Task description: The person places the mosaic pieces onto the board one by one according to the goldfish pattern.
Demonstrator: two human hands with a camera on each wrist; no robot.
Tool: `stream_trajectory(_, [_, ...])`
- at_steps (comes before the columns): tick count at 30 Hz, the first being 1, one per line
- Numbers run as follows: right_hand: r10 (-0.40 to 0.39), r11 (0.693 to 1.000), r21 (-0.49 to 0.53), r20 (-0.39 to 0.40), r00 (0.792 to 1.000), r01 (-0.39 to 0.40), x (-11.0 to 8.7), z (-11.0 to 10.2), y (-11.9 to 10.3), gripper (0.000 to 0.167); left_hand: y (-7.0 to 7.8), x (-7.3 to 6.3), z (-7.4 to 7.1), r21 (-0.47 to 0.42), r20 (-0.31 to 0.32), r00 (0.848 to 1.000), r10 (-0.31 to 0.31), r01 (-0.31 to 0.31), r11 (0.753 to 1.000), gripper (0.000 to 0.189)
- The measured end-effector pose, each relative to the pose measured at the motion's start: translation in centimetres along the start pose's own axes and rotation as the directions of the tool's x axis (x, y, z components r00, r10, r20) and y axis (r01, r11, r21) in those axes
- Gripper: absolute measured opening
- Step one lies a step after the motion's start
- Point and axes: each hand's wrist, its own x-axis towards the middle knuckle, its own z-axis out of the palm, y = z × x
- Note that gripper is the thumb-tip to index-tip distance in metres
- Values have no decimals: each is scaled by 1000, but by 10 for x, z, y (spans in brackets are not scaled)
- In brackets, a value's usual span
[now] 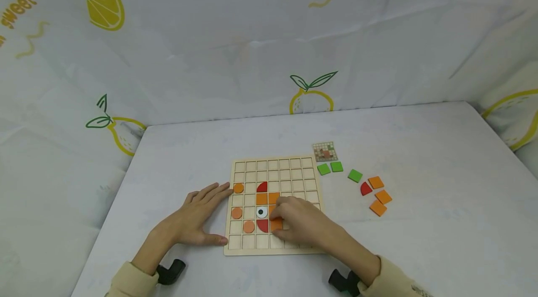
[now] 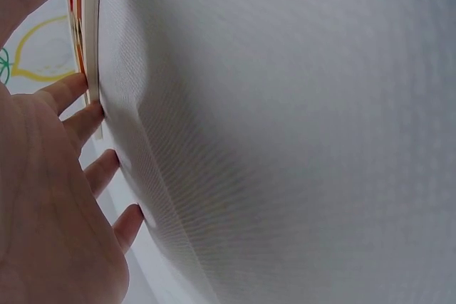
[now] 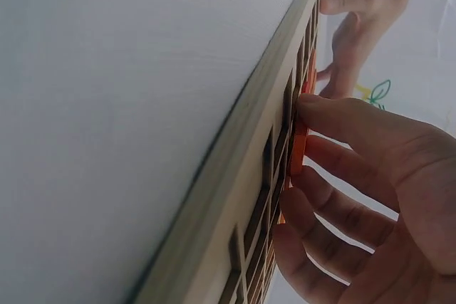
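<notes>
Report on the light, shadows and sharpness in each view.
Head: even light, board clear, but the small card too tiny to read; left wrist: soft shading across the white cloth beside the left hand; right wrist: dimmer, with a thin dark shadow along the board's edge.

Orange tile (image 1: 276,225) on gridded board (image 1: 285,174)

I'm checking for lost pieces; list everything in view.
Board: 1, beige, on table
Card: 1, multicoloured, beside board
Discs: 3, orange, on board
Eye tile: 1, white, on board
Quarter-rounds: 3, red, on and beside board
Orange squares: at least 7, on and beside board
Green squares: 3, beside board
Table: 1, white, under board
Backdrop: 1, white, behind table
Sleeves: 2, beige, picture's bottom
Devices: 2, black, near sleeves
Left hand: 1, board's left edge
Right hand: 1, at orange square
</notes>
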Motion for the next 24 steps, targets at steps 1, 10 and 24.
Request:
stream_trajectory(1, [0,1000,-2,0,1000,0,0,0,0,20,0,0,0,1,1,1000,-1,1,1000,109])
stream_trajectory(10, [6,1000,3,15,1000,-6,1,2,0,24,0,0,0,-1,6,1000,-2,2,1000,109])
stream_trajectory(24, [124,991,52,-39,991,-122,-20,-28,22,26,1,0,-1,-7,3,1000,-6,6,1000,107])
